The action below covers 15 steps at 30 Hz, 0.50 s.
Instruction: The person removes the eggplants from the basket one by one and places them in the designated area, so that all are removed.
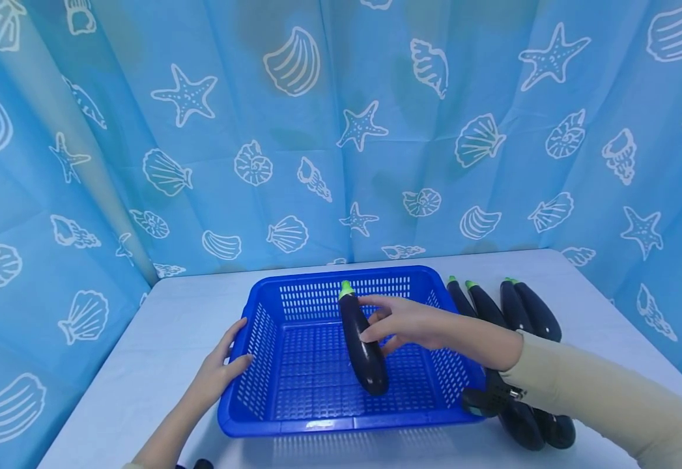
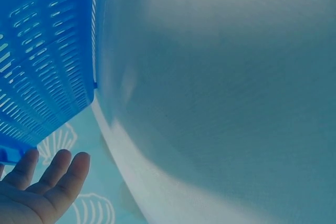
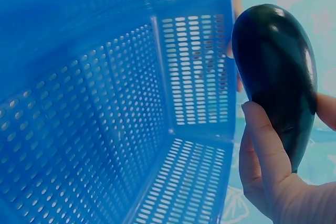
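A dark purple eggplant [image 1: 364, 345] with a green cap is held by my right hand [image 1: 405, 322], thumb on one side and fingers on the other. It hangs over the blue plastic basket [image 1: 317, 426], cap end away from me. In the right wrist view, the eggplant's rounded end [image 3: 275, 56] shows beside the basket wall [image 3: 199, 77]. My left hand [image 1: 217, 368] rests at the basket's left rim, its fingers spread and loosely bent. The left wrist view shows those fingers [image 2: 68, 179] at the basket's slotted side [image 2: 47, 51].
Several more eggplants [image 1: 531, 309] lie on the white table [image 1: 159, 326] right of the basket, some partly behind my right arm. A black wrist device [image 1: 487, 398] hangs under that forearm. A blue curtain [image 1: 329, 130] with shell prints surrounds the table.
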Each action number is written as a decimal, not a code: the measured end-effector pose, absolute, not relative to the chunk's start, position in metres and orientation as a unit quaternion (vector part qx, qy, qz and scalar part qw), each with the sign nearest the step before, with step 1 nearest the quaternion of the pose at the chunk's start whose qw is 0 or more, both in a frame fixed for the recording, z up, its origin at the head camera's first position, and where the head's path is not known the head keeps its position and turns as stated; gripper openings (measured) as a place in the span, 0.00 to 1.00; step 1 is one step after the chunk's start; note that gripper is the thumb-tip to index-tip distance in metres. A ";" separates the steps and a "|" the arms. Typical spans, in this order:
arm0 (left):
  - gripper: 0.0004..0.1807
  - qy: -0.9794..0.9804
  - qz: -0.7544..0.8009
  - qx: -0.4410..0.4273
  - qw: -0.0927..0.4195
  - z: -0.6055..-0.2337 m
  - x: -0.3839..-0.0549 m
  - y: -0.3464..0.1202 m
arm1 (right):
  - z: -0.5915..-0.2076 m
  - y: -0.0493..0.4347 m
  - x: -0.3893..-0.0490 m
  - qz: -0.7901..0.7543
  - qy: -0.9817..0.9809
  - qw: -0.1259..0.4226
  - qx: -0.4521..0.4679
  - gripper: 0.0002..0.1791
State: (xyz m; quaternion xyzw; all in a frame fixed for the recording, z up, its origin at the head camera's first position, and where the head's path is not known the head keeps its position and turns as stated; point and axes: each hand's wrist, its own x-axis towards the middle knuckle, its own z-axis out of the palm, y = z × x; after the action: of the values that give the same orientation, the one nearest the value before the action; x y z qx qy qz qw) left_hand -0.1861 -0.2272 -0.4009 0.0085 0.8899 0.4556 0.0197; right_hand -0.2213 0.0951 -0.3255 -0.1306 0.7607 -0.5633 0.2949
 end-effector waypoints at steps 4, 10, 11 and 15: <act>0.37 0.890 0.455 0.009 0.019 -0.401 -0.186 -0.227 | -0.324 0.108 -0.219 -0.566 0.759 0.289 -0.138 0.41; 0.37 0.891 0.454 0.013 0.015 -0.401 -0.186 -0.228 | -0.323 0.128 -0.216 -0.574 0.753 0.286 -0.146 0.42; 0.37 0.891 0.453 0.013 0.015 -0.401 -0.186 -0.228 | -0.323 0.131 -0.215 -0.575 0.753 0.285 -0.145 0.42; 0.37 0.890 0.455 0.009 0.020 -0.399 -0.185 -0.228 | -0.325 0.143 -0.211 -0.572 0.760 0.275 -0.139 0.43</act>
State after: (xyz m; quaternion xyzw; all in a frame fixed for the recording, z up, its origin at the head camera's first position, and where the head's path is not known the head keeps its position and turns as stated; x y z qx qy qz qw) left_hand -0.1853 -0.2275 -0.3988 0.0095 0.8903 0.4548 0.0202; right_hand -0.2111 0.1429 -0.3246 -0.1394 0.7601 -0.5720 0.2750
